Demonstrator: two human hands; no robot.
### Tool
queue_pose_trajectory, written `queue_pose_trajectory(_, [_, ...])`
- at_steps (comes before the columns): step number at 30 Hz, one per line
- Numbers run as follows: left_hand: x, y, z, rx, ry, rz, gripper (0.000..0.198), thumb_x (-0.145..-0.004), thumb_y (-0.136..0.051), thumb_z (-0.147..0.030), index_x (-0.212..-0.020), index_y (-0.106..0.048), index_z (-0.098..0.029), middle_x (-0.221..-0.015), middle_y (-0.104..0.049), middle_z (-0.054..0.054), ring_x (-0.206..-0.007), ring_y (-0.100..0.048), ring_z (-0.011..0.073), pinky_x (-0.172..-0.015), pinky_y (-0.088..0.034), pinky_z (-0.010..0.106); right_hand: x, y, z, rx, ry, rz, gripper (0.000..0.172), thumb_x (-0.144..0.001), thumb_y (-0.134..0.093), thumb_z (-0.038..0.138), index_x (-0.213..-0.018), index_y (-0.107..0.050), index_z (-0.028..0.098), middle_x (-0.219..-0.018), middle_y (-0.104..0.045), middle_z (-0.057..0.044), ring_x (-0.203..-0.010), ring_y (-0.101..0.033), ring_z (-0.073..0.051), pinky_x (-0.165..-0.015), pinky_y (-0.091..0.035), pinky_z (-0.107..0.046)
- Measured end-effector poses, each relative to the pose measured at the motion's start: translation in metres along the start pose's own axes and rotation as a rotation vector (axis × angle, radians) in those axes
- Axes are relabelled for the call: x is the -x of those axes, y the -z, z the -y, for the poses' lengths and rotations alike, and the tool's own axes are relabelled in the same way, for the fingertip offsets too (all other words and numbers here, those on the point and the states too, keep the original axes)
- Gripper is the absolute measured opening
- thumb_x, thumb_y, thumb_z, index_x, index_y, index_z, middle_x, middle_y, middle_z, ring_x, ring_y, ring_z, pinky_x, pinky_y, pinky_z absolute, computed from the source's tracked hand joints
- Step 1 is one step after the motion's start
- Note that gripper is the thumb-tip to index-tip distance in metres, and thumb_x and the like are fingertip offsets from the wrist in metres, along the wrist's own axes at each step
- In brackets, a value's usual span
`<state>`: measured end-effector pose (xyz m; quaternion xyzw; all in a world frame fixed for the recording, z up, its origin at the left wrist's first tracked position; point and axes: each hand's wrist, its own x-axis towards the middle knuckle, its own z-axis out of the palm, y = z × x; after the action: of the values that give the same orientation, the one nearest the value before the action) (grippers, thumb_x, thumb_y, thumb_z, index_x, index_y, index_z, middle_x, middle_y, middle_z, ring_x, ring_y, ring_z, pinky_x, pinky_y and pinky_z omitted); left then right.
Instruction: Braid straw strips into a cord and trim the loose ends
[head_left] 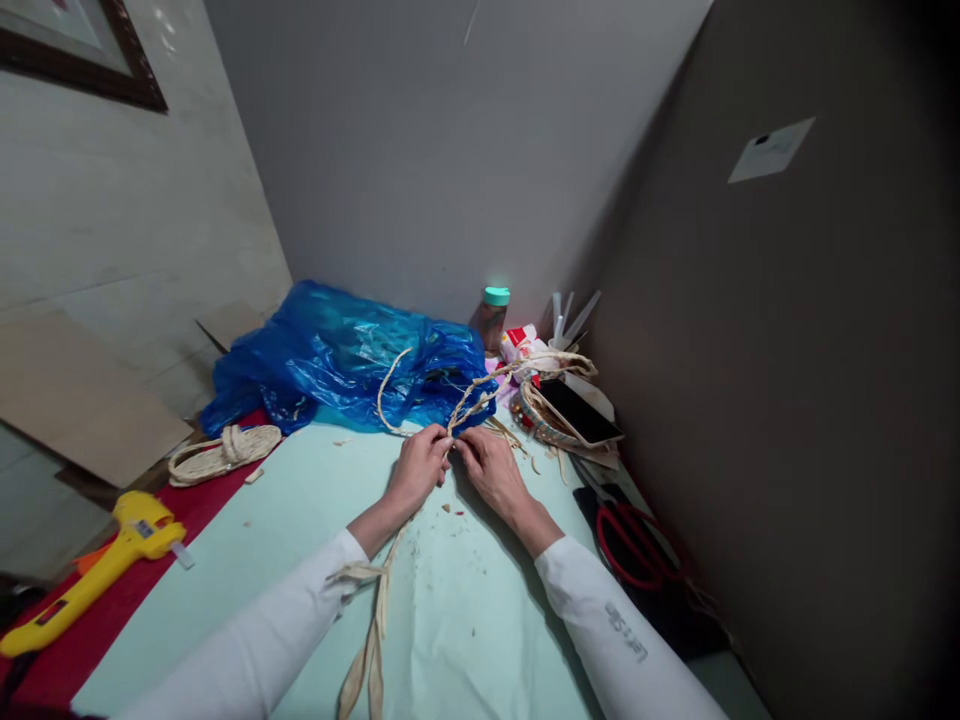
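Fingers (435, 434) pinched: my left hand (418, 464) and right hand (495, 470) are gripping a braided cord (459, 412), frame centre; probably weighing little, bending softly, fraying if yanked; I'm judging its crossings the surest hold.

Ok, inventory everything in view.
Braided straw cord: 1, tan, centre
Flat fibre strips: several, tan, front
Woven straw slipper: 1, tan, left
Plastic glue gun: 1, yellow, left
Plastic bag: 1, blue, back
Lidded jar: 1, green-topped, back
Slim sticks: several, white, back
Crumpled packet: 1, red-white, back
Flat phone: 1, black, right
Rounded container: 1, patterned, right
Looped scissors: 1, red-handled, right
Picture frame: 1, brown, wall
Paper label: 1, white, panel
Flat board: 1, brown, left
Table cover: 1, green, centre
Cloth: 1, red, left
Left hand and right hand: 2, white-sleeved, centre
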<state>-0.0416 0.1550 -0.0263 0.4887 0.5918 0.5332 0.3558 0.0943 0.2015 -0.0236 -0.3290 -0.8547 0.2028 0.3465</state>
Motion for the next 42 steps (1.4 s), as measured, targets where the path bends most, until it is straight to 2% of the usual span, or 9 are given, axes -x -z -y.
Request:
queue_pose_trajectory(3, [-0.002, -0.003, 0.0, 0.042, 0.015, 0.026, 0.017, -0.081, -0.052, -0.034, -0.075, -0.055, -0.019, -0.05, -0.046, -0.007, -0.036, -0.042, 0.0071, -0.036, -0.031, 0.017, -0.002, 0.001, 0.001, -0.033, -0.043, -0.02, 0.023, -0.093, -0.048, 0.019, -0.073, -0.061, 0.018, -0.073, -0.062, -0.002, -0.068, -0.054, -0.015, -0.067, -0.036, -0.026])
queue_pose_trajectory(8, [-0.005, -0.004, 0.002, 0.091, 0.035, 0.03, 0.014, -0.077, -0.055, -0.032, -0.077, -0.056, -0.019, -0.057, -0.051, -0.006, -0.04, -0.041, 0.0057, -0.038, -0.03, 0.016, -0.004, 0.004, -0.001, -0.082, -0.106, -0.023, 0.026, -0.094, -0.047, 0.023, -0.074, -0.064, 0.017, -0.067, -0.065, -0.001, -0.061, -0.055, -0.013, -0.061, -0.037, -0.023])
queue_pose_trajectory(11, [-0.006, -0.003, 0.004, 0.083, 0.048, -0.014, 0.015, -0.076, -0.057, -0.034, -0.075, -0.056, -0.018, -0.055, -0.052, -0.006, -0.037, -0.04, 0.0059, -0.036, -0.028, 0.016, -0.003, 0.004, 0.002, -0.076, -0.087, -0.018, 0.025, -0.092, -0.049, 0.02, -0.074, -0.066, 0.017, -0.07, -0.066, -0.002, -0.065, -0.056, -0.014, -0.064, -0.038, -0.024])
queue_pose_trajectory(16, [-0.005, -0.001, 0.007, 0.066, 0.033, -0.091, 0.016, -0.075, -0.058, -0.034, -0.075, -0.057, -0.018, -0.05, -0.05, -0.006, -0.034, -0.043, 0.0072, -0.036, -0.028, 0.018, -0.001, 0.002, 0.008, -0.078, 0.022, 0.075, 0.018, -0.087, -0.055, 0.014, -0.076, -0.069, 0.019, -0.079, -0.069, -0.003, -0.077, -0.059, -0.016, -0.074, -0.04, -0.026])
queue_pose_trajectory(20, [-0.004, -0.003, 0.006, 0.084, -0.003, -0.112, 0.015, -0.076, -0.059, -0.032, -0.078, -0.059, -0.018, -0.055, -0.053, -0.006, -0.038, -0.044, 0.0074, -0.038, -0.03, 0.018, -0.002, 0.002, 0.007, -0.071, -0.022, 0.07, 0.019, -0.086, -0.056, 0.016, -0.074, -0.07, 0.018, -0.082, -0.069, -0.006, -0.081, -0.06, -0.018, -0.076, -0.041, -0.028])
queue_pose_trajectory(26, [-0.002, -0.005, -0.006, 0.136, -0.047, -0.103, 0.016, -0.077, -0.06, -0.03, -0.085, -0.061, -0.017, -0.057, -0.053, -0.005, -0.042, -0.044, 0.007, -0.041, -0.032, 0.018, -0.004, 0.006, 0.005, -0.161, -0.135, 0.071, 0.026, -0.088, -0.054, 0.022, -0.07, -0.072, 0.018, -0.071, -0.069, -0.001, -0.064, -0.06, -0.014, -0.064, -0.043, -0.023])
queue_pose_trajectory(30, [0.0, -0.004, -0.013, 0.147, -0.07, -0.103, 0.018, -0.078, -0.061, -0.031, -0.089, -0.064, -0.016, -0.064, -0.056, -0.003, -0.046, -0.045, 0.0075, -0.044, -0.036, 0.019, -0.003, 0.01, 0.011, -0.195, -0.177, 0.006, 0.024, -0.089, -0.054, 0.025, -0.08, -0.074, 0.017, -0.081, -0.073, -0.004, -0.072, -0.065, -0.017, -0.068, -0.047, -0.026])
queue_pose_trajectory(35, [0.002, -0.004, -0.013, 0.13, -0.08, -0.113, 0.018, -0.08, -0.058, -0.032, -0.09, -0.061, -0.018, -0.066, -0.057, -0.003, -0.047, -0.047, 0.0088, -0.042, -0.037, 0.019, -0.002, 0.011, 0.022, -0.146, -0.157, -0.125, 0.024, -0.089, -0.055, 0.025, -0.106, -0.069, 0.017, -0.103, -0.071, -0.009, -0.081, -0.064, -0.019, -0.075, -0.048, -0.03])
queue_pose_trajectory(42, [0.011, -0.003, -0.016, 0.037, -0.082, -0.096, 0.009, -0.083, -0.053, -0.029, -0.087, -0.055, -0.021, -0.057, -0.051, -0.006, -0.043, -0.044, 0.0086, -0.044, -0.032, 0.019, 0.0, 0.01, 0.019, -0.05, -0.032, -0.114, 0.016, -0.088, -0.055, 0.017, -0.092, -0.071, 0.019, -0.091, -0.069, -0.007, -0.082, -0.061, -0.02, -0.075, -0.045, -0.031])
